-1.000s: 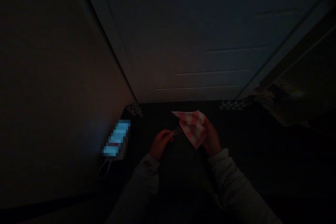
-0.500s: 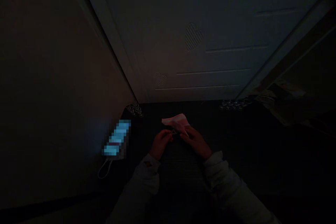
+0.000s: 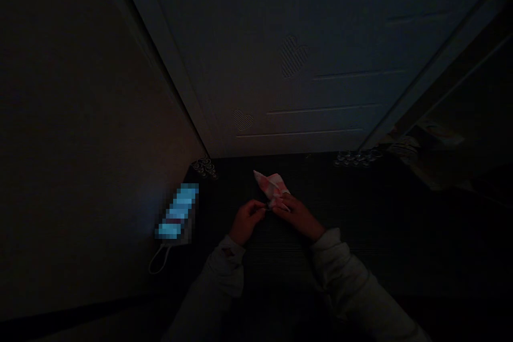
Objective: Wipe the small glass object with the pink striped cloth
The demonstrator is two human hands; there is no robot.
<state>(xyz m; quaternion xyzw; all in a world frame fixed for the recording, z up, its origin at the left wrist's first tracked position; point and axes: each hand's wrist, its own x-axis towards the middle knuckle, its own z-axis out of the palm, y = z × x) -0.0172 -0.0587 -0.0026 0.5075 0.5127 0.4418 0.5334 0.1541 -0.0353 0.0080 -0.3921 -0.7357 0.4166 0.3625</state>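
Observation:
The scene is very dark. My right hand (image 3: 300,218) is closed around a small pink-and-white checked cloth (image 3: 272,186), which sticks up and away from its fingers. My left hand (image 3: 245,220) is pinched on a small thin object at the cloth's lower edge; I cannot make out what it is. Both hands meet just above a dark ribbed mat (image 3: 276,248). Pale sleeves cover both forearms.
A lit phone screen (image 3: 177,210) lies at the left with a white cable loop (image 3: 158,261) below it. Small shiny objects sit in clusters near the door's base, one cluster at the left (image 3: 204,166) and another at the right (image 3: 355,158). A pale door (image 3: 304,64) stands ahead, a wall at left.
The spread cloth has been gathered into a small bunch. My right hand moved left to meet the left hand, which stayed in place.

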